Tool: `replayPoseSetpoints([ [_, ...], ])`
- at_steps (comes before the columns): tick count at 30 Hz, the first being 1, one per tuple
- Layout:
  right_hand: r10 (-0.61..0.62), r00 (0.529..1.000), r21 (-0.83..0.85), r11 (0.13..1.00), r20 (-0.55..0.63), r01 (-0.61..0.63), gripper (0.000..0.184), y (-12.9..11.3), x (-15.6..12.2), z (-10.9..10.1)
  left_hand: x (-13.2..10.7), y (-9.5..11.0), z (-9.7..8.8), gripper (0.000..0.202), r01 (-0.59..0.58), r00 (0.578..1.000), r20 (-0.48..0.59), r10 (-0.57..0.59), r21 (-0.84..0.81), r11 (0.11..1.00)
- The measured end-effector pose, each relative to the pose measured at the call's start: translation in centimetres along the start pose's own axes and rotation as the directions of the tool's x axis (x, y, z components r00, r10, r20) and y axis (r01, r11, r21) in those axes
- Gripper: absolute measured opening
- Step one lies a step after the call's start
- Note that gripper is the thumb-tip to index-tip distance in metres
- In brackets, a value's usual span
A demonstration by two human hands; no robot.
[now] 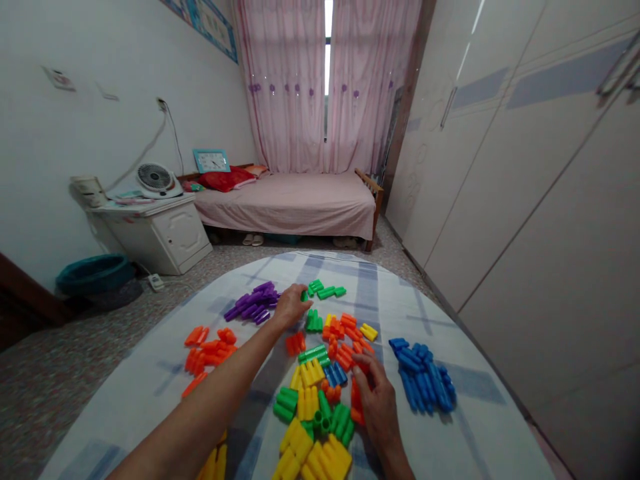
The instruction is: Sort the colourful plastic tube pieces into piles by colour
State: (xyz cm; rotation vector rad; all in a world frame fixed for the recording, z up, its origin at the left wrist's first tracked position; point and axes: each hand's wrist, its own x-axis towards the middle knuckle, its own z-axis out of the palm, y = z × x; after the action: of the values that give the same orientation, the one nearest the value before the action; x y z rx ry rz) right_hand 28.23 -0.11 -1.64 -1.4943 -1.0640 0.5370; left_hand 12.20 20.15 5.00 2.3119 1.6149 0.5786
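Observation:
My left hand [290,305] reaches to the far side of the table and closes its fingertips on a green plastic block [304,295], just left of a small group of green blocks [326,290]. A purple pile [253,303] lies to the left of that hand. My right hand [377,399] rests on the cloth near me, fingers touching red-orange blocks [356,393] at the edge of the mixed heap [320,387]. A blue pile [424,379] sits just right of it.
The table wears a white cloth with blue checks [150,393]. An orange pile [207,353] lies at the left, yellow blocks [315,457] near me. Beyond stand a pink bed [295,200], a white cabinet with a fan [155,227], and wardrobes [525,167] on the right.

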Motion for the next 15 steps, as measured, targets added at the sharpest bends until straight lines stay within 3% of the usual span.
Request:
replayPoseSetpoints([
  [4,-0.007,1.0,-0.014,1.0,-0.004,0.006,0.025,0.3,0.1,0.0,2.8,1.3,1.1,0.038,-0.001,1.0,-0.002,0.001,-0.017,1.0],
  [7,-0.003,1.0,-0.022,1.0,-0.001,0.003,0.024,0.3,0.1,0.0,3.4,1.9,1.5,0.044,-0.032,0.999,-0.009,0.032,-0.029,0.999],
  [11,-0.002,1.0,-0.016,1.0,0.001,0.002,0.024,0.1,0.1,0.0,1.7,1.7,0.9,0.045,-0.098,0.995,0.016,0.099,-0.014,0.995],
  [15,-0.012,1.0,-0.007,1.0,-0.01,0.012,0.024,0.1,0.1,0.1,-1.5,0.6,0.1,0.05,-0.193,0.964,0.186,0.19,-0.004,0.981],
])
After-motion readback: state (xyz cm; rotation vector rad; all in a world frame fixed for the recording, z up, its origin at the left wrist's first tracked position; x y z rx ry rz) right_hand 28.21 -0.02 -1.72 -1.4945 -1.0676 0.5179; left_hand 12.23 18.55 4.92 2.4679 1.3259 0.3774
